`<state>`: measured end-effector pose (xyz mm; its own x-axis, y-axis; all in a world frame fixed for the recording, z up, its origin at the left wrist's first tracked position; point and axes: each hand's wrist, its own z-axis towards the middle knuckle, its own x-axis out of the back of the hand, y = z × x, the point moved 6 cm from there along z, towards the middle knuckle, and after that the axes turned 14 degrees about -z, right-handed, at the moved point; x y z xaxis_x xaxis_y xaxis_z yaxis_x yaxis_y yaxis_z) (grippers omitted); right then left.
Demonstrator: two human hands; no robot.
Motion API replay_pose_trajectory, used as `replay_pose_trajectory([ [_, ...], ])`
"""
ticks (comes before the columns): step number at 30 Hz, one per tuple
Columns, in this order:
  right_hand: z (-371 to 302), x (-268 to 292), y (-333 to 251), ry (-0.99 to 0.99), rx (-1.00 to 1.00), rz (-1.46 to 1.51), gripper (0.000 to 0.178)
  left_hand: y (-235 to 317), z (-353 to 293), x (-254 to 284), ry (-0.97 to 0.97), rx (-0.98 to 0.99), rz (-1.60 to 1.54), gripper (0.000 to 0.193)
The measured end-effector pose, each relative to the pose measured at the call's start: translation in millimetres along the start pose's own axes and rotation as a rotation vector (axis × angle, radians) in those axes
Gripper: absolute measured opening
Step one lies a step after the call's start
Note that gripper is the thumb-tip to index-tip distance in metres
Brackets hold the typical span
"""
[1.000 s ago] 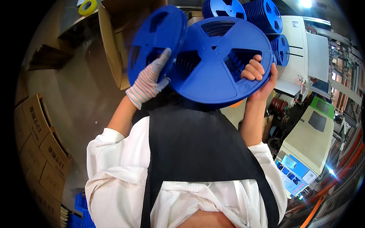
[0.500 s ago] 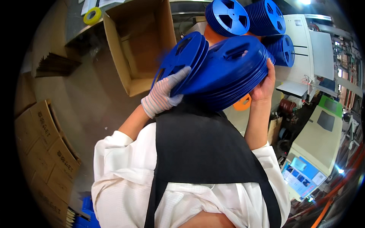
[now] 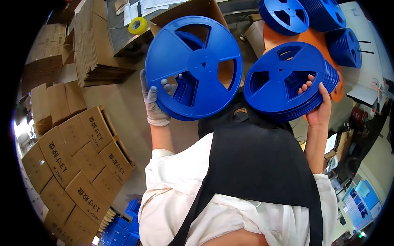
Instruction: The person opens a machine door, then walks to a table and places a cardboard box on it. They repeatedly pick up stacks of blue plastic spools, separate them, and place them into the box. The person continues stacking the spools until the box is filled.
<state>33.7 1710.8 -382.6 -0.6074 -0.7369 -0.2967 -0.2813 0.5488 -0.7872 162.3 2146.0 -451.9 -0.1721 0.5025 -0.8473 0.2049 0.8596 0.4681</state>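
Note:
Blue plastic reels with wide cut-outs are in both hands. My left hand (image 3: 155, 102), in a pale striped glove, grips a few blue reels (image 3: 205, 94) by their left rim, fingers showing through a cut-out. Bare, my right hand (image 3: 320, 107) holds a thicker stack of blue reels (image 3: 262, 100), its fingertips hooked through an opening and the thumb at the rim. The two bundles are apart, with a narrow gap between them. How many reels the left bundle has is hidden behind its front face.
An open cardboard box (image 3: 215, 9) stands behind the left bundle. More blue reel stacks (image 3: 287, 16) rest on an orange surface (image 3: 273, 39) at far right. Yellow tape (image 3: 138, 25) lies on a table. Flat cartons (image 3: 92, 49) and stacked boxes (image 3: 82, 164) fill the left.
The reels, tilted and close together before, are now separated into two bundles with their faces turned up toward me. My view has shifted left, showing more of the stacked boxes.

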Motion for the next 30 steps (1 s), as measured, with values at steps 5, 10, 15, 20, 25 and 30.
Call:
replay_pose_trajectory([
  [5,2,9,7,0.048,-0.002,-0.005,0.038,11,1,23,0.036,-0.104,-0.067,0.060],
  [10,1,13,10,0.117,-0.015,-0.030,0.038,3,17,27,0.062,-0.123,-0.086,0.057],
  [15,-2,7,6,0.121,0.015,-0.055,0.040,-22,53,29,0.038,-0.047,-0.073,0.056],
  [20,-7,12,9,0.166,0.038,-0.084,0.041,-78,111,53,0.092,0.000,0.128,0.065],
  [25,-9,45,12,0.189,0.028,-0.148,0.047,-194,178,113,0.212,0.110,0.409,0.078],
  [30,-4,59,23,0.234,0.019,-0.247,0.048,-274,207,204,0.345,0.179,0.600,0.081],
])
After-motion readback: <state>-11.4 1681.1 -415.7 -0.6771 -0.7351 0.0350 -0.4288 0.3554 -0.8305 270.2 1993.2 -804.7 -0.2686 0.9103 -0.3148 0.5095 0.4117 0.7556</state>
